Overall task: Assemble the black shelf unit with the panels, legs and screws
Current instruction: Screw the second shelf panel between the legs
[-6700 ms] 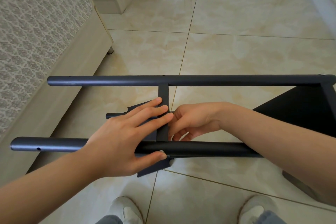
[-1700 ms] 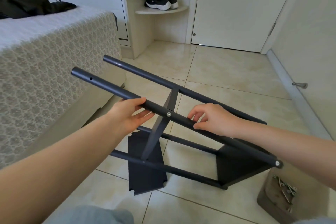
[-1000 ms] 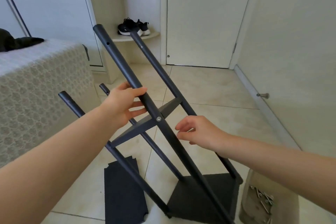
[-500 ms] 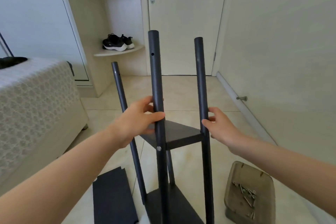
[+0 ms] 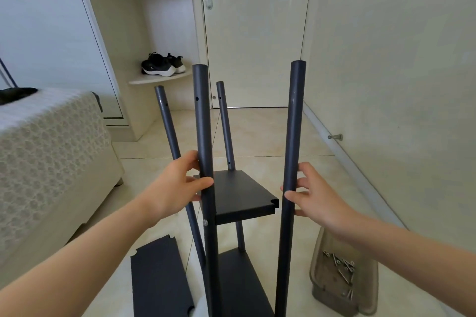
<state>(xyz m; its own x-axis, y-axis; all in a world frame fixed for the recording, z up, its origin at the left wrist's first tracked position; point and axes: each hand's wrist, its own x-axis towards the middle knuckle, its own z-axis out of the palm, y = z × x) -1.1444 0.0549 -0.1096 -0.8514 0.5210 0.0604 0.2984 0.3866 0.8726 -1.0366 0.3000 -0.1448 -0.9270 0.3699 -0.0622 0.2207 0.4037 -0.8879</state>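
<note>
The shelf unit (image 5: pixel 242 195) stands upright on the tiled floor (image 5: pixel 270 136) right in front of us. To its left is a bed (image 5: pixel 46 157), and a loose black panel (image 5: pixel 159 280) lies flat by its foot. Our left hand (image 5: pixel 175 188) wraps the near-left leg (image 5: pixel 203 123), thumb across its front. Our right hand (image 5: pixel 316 195) grips the near-right leg (image 5: pixel 293 136) between thumb and fingers. A clear tray (image 5: pixel 318 247) of screws (image 5: pixel 340 267) sits on the floor at the right. Four dark round legs carry two black panels, with a screw head (image 5: pixel 205 222) showing at the near-left joint. The upper panel's notched near-right corner sits just beside its leg. We cannot see the unit's foot, which is cut off at the bottom of the view.
</note>
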